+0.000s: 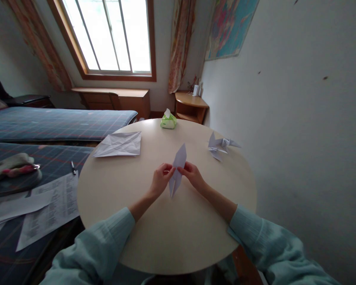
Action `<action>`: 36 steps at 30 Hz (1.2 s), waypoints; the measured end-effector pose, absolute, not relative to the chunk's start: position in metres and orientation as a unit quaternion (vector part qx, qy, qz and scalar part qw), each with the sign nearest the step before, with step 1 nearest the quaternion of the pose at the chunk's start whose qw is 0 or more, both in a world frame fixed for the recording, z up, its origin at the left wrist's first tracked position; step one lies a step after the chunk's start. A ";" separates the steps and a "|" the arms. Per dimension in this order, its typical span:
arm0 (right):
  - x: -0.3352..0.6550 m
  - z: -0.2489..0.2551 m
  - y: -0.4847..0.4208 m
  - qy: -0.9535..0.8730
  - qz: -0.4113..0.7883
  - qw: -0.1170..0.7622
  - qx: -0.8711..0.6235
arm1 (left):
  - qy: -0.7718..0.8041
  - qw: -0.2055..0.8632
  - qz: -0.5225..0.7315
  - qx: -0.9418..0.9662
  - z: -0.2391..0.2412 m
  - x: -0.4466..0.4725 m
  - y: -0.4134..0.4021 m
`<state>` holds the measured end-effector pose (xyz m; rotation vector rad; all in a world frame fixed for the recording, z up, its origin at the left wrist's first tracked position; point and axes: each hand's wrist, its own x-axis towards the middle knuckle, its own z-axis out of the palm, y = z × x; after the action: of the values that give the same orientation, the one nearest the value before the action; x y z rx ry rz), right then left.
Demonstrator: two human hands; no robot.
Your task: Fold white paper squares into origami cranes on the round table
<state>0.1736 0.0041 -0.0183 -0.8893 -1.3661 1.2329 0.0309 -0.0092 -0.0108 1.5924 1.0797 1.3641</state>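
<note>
We face a pale wall [299,130] that runs along our right side. On our left are two beds with plaid covers, the farther bed [56,122] lighter blue and the nearer bed [80,156] darker. Ahead is a bright window [115,35] in a wooden frame, with a patterned curtain [180,47] at its right and another curtain [41,47] at its left. A round cream table [154,237] stands right before us. Beneath the window we see a wooden desk [118,92], and in the corner a small cabinet [192,99]. A colourful map [230,31] hangs on the wall. Printed sheets [53,209] lie on the nearer bed. A creased paper [118,144] lies flat at the table's left, and a folded paper figure [219,145] rests at its right. Our left hand [161,178] and right hand [192,174] are near each other, pinching opposite sides of a narrow folded paper [180,155] over the middle of the table, one pointed end towards the window. We cannot tell whether its lower end touches the tabletop. A green tissue pack [168,121] sits near the far edge. A dark pen [73,168] lies beside the printed sheets.
</note>
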 end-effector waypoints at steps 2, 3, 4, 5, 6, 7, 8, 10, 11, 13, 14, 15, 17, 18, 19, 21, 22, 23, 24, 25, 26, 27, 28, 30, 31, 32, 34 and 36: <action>0.174 -0.019 0.004 -0.576 0.509 0.521 -0.370 | 0.432 0.350 0.549 0.625 -0.011 0.031 -0.009; 0.174 -0.019 0.004 -0.579 0.507 0.520 -0.370 | 0.437 0.336 0.556 0.623 -0.012 0.031 -0.009; 0.174 -0.019 0.004 -0.581 0.505 0.520 -0.370 | 0.438 0.335 0.558 0.620 -0.012 0.031 -0.009; 0.174 -0.019 0.004 -0.582 0.505 0.520 -0.370 | 0.434 0.347 0.557 0.617 -0.011 0.030 -0.009; 0.173 -0.019 0.004 -0.582 0.504 0.520 -0.369 | 0.427 0.367 0.554 0.613 -0.011 0.030 -0.009; 0.173 -0.019 0.003 -0.583 0.504 0.520 -0.370 | 0.420 0.386 0.550 0.610 -0.011 0.030 -0.009; 0.173 -0.018 0.003 -0.583 0.504 0.519 -0.371 | 0.416 0.398 0.548 0.607 -0.011 0.031 -0.009; 0.173 -0.018 0.003 -0.582 0.504 0.517 -0.373 | 0.416 0.401 0.550 0.603 -0.010 0.031 -0.010; 0.174 -0.017 0.003 -0.582 0.506 0.516 -0.372 | 0.416 0.401 0.553 0.600 -0.010 0.031 -0.010; 0.174 -0.017 0.003 -0.579 0.509 0.516 -0.371 | 0.413 0.418 0.551 0.593 -0.010 0.032 -0.010; 0.174 -0.016 0.002 -0.578 0.510 0.517 -0.372 | 0.411 0.431 0.548 0.587 -0.010 0.032 -0.010; 0.174 -0.016 0.002 -0.577 0.509 0.518 -0.373 | 0.410 0.442 0.547 0.580 -0.009 0.032 -0.010; 0.174 -0.016 0.002 -0.577 0.507 0.518 -0.376 | 0.407 0.463 0.549 0.565 -0.008 0.033 -0.010; 0.174 -0.016 0.002 -0.577 0.508 0.517 -0.376 | 0.403 0.475 0.550 0.556 -0.008 0.033 -0.010; 0.173 -0.015 0.002 -0.577 0.509 0.516 -0.376 | 0.399 0.491 0.549 0.546 -0.007 0.033 -0.010; 0.173 -0.016 0.002 -0.577 0.511 0.513 -0.377 | 0.396 0.536 0.534 0.520 -0.006 0.033 -0.010; 0.173 -0.016 0.002 -0.576 0.514 0.511 -0.378 | 0.398 0.562 0.522 0.503 -0.006 0.032 -0.010; 0.173 -0.016 0.002 -0.576 0.516 0.509 -0.378 | 0.402 0.586 0.508 0.486 -0.006 0.032 -0.009; 0.173 -0.016 0.002 -0.574 0.520 0.507 -0.378 | 0.407 0.605 0.496 0.472 -0.005 0.031 -0.009; 0.173 -0.017 0.003 -0.574 0.523 0.506 -0.376 | 0.413 0.616 0.486 0.463 -0.005 0.030 -0.009; 0.173 -0.017 0.003 -0.573 0.527 0.504 -0.374 | 0.418 0.621 0.479 0.458 -0.005 0.029 -0.009; 0.173 -0.017 0.003 -0.572 0.530 0.504 -0.372 | 0.422 0.623 0.475 0.457 -0.006 0.029 -0.009; 0.173 -0.017 0.003 -0.571 0.532 0.504 -0.370 | 0.424 0.623 0.473 0.456 -0.006 0.028 -0.009; 0.173 -0.017 0.003 -0.568 0.537 0.504 -0.367 | 0.425 0.627 0.470 0.453 -0.007 0.028 -0.009; 0.173 -0.016 0.003 -0.567 0.539 0.504 -0.366 | 0.422 0.630 0.472 0.451 -0.007 0.028 -0.008; 0.173 -0.016 0.002 -0.566 0.541 0.504 -0.364 | 0.415 0.633 0.476 0.448 -0.008 0.028 -0.008; 0.173 -0.015 0.002 -0.568 0.545 0.500 -0.360 | 0.403 0.635 0.492 0.437 -0.009 0.028 -0.006; 0.173 -0.015 0.001 -0.568 0.552 0.489 -0.365 | 0.401 0.637 0.507 0.420 -0.010 0.028 -0.005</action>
<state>0.1726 0.0013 -0.0146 -0.8874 -1.3808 1.3416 0.0278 -0.0045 -0.0102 0.9582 0.9169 1.1585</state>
